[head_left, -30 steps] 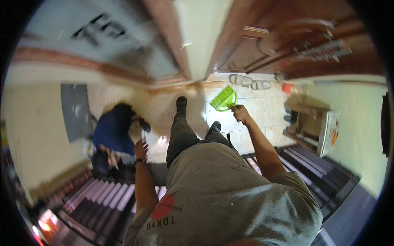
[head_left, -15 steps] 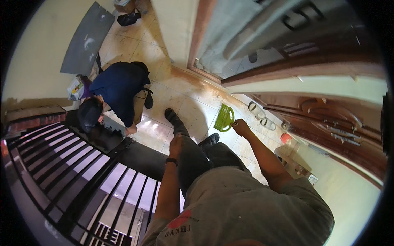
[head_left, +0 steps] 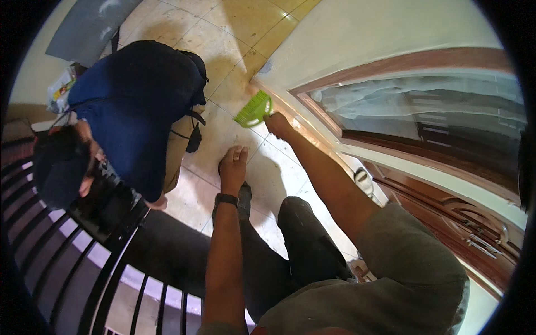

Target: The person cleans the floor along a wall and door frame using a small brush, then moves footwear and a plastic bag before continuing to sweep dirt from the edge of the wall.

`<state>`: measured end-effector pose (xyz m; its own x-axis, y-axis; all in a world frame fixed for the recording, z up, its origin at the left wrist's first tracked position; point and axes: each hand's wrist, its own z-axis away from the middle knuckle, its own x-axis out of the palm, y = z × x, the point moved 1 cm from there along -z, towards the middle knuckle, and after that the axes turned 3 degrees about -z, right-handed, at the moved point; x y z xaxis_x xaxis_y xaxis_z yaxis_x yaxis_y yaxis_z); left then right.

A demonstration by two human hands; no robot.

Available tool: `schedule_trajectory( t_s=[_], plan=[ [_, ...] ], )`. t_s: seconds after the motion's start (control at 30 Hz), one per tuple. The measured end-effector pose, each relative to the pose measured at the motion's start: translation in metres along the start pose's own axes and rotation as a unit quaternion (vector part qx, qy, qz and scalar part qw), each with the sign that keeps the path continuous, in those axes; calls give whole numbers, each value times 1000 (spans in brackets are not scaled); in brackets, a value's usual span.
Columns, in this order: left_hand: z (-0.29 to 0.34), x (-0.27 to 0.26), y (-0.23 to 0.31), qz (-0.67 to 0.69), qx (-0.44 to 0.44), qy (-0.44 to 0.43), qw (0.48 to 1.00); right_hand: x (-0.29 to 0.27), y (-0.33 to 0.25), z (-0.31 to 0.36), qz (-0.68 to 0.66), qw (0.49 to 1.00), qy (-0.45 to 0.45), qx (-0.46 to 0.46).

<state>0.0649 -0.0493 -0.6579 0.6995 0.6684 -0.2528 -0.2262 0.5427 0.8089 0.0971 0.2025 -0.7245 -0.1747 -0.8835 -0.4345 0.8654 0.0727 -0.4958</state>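
The tiled floor [head_left: 195, 180] took up the middle of the view, and everything else sat around its edges. A long wood-framed window [head_left: 424, 143] and a carved door [head_left: 446, 219] lined the right side, while a black railing [head_left: 113, 267] closed off the lower left. Beside it a co-worker in a navy top [head_left: 137, 100] bent low, apparently to get close to the dark area at the railing's foot. A grey panel [head_left: 84, 33] leaned at the upper left, likely set there to stay off the walking space, and a plastic bag [head_left: 60, 92] lay just beyond the co-worker's back. Pale sandals [head_left: 363, 181] stood near the door, probably to be out of the way underfoot. The green brush [head_left: 257, 109] was out ahead over the tiles near the wall; whether its bristles touched them could not be told. The two hands were apart: the right hand [head_left: 277, 126] was closed around the brush's rounded grip, seemingly so the bristles pointed away from the fingers, and the left hand [head_left: 233, 166], below a dark wristband [head_left: 226, 199], hung loose with nothing visible in it
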Motion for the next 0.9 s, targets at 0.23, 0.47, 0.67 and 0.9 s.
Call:
schedule_trajectory(
  t_s=[0.23, 0.47, 0.67, 0.9],
  plan=[
    [-47, 11, 29, -361, 213, -21, 908, 36, 32, -198, -91, 988, 75, -97],
    [31, 20, 55, -344, 336, 14, 877, 12, 210, -192, -481, 872, 82, -33],
    [81, -5, 57, -318, 335, 46, 886, 18, 188, -104, -411, 909, -71, -6],
    [82, 16, 50, -347, 284, 3, 894, 19, 133, -180, -358, 932, 42, -42]
  ],
)
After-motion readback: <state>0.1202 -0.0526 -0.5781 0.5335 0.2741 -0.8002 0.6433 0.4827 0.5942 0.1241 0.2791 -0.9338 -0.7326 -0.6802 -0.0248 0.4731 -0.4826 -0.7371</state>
